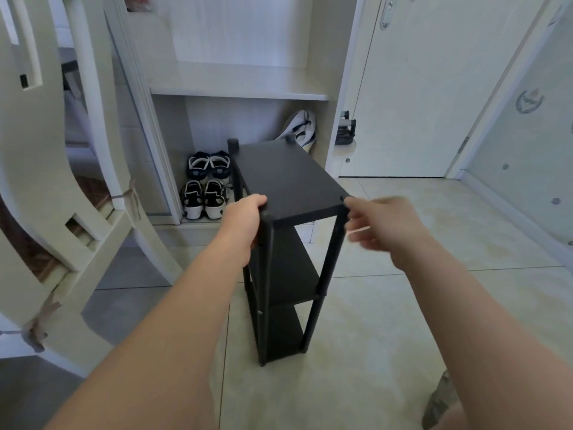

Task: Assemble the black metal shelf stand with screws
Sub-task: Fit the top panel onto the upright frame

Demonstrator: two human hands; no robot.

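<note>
Black shelf stand (288, 181) upright on floor tiles (403, 305), long axis vertical, straight ahead between our hands. Left hand (245, 221) wraps near-left post (266, 243); right hand (381, 221) at near-right corner (blurred, we cannot tell grip). Both equally near.

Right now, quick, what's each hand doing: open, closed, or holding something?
Left hand: holding the near left corner of the black shelf stand.
Right hand: blurred by the near right corner; cannot tell.

Left hand (245, 225) and right hand (381, 225) were bare, forearms too; only clothing showing was some camo-print fabric (441, 395) bottom right, right hand kinda blurry.
</note>
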